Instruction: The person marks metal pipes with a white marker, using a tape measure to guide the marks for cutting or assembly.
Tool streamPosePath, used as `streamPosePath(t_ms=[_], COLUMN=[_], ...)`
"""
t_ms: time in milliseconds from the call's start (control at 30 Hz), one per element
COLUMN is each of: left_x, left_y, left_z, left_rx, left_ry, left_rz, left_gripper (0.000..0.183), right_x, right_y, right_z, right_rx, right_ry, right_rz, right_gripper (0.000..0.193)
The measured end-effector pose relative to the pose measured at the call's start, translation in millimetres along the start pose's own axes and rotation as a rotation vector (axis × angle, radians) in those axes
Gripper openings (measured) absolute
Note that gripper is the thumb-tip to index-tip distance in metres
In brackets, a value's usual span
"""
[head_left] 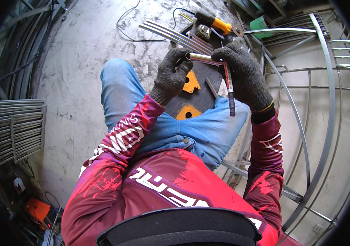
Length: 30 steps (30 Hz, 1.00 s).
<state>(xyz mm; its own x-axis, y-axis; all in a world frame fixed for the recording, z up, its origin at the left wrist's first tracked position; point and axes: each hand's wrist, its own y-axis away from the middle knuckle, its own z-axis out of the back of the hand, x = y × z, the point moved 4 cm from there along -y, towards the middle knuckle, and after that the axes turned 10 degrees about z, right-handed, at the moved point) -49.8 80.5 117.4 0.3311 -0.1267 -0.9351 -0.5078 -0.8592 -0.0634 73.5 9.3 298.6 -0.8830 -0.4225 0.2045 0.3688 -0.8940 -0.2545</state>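
My left hand (pixel 170 73), in a dark grey knit glove, is closed around one end of a short shiny metal tube (pixel 200 57). The round open end of that tube faces left. My right hand (pixel 246 76), gloved the same way, grips the tube's other end. A red and white marker pen (pixel 228 84) with a dark end also hangs down from the right fingers. Below the hands, a dark flat plate (pixel 205 97) carries an orange magnetic welding square (pixel 191 83). A second orange square (pixel 182 112) sits closer to my lap, and a short metal strip (pixel 212 87) lies nearby.
Beyond my hands are several long metal tubes (pixel 170 35), a tape measure (pixel 203 31) and a yellow angle grinder (pixel 220 25). A black cable (pixel 130 38) loops over the floor. Curved metal framework (pixel 330 102) stands at right; stacked metal bars (pixel 10 127) are at left.
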Motion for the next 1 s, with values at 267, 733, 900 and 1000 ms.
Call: streamPosePath(t_ms=[267, 733, 900, 1000], left_x=[0, 1, 2, 2], left_y=[-1, -3, -4, -5], left_z=[-3, -4, -4, -3], left_rx=[0.084, 0.114, 0.133, 0.138], left_ry=[0.049, -0.034, 0.018, -0.014], left_rz=[0.038, 0.002, 0.042, 0.029], left_gripper=[0.031, 0.031, 0.033, 0.034], right_x=[-4, -7, -9, -10], right_y=[-9, -25, -25, -26], right_z=[6, 15, 14, 13], right_rx=[0.048, 0.206, 0.201, 0.232], right_ry=[-0.026, 0.082, 0.074, 0.07], right_rz=[0.024, 0.034, 0.051, 0.035], right_gripper=[0.023, 0.022, 0.021, 0.018])
